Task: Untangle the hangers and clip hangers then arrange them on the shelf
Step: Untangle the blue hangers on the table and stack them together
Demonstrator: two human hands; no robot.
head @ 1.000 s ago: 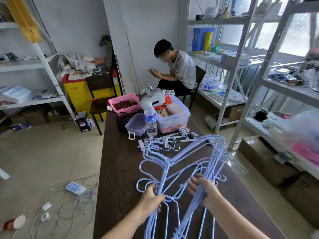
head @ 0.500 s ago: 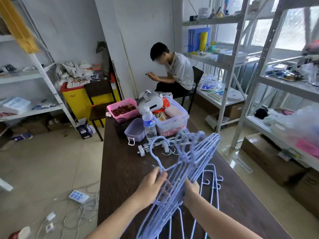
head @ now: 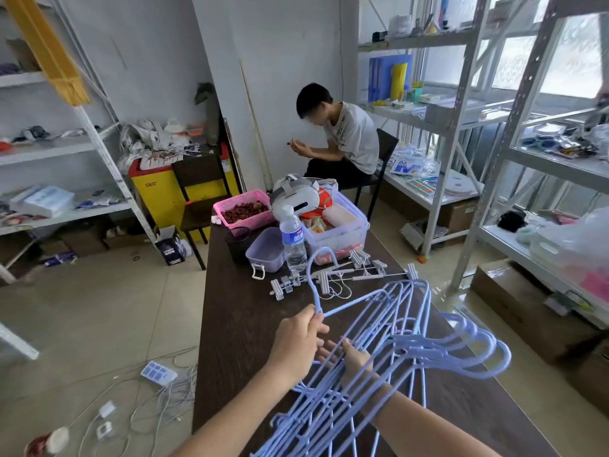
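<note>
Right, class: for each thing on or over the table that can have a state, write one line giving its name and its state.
Left hand: pinching one blue hanger at the neck, hook up.
Right hand: fingers threaded through the hanger bundle, wires across the wrist.
Hanger bundle: still tangled, lifted off the table.
Clip hangers: heaped on the table, untouched.
Water bottle: upright, capped.
Clear storage box: open, filled.
Lilac container: no lid on.

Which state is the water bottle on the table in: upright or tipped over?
Upright. The water bottle stands on the dark table with its white cap at the top, beside the lilac container.
</note>
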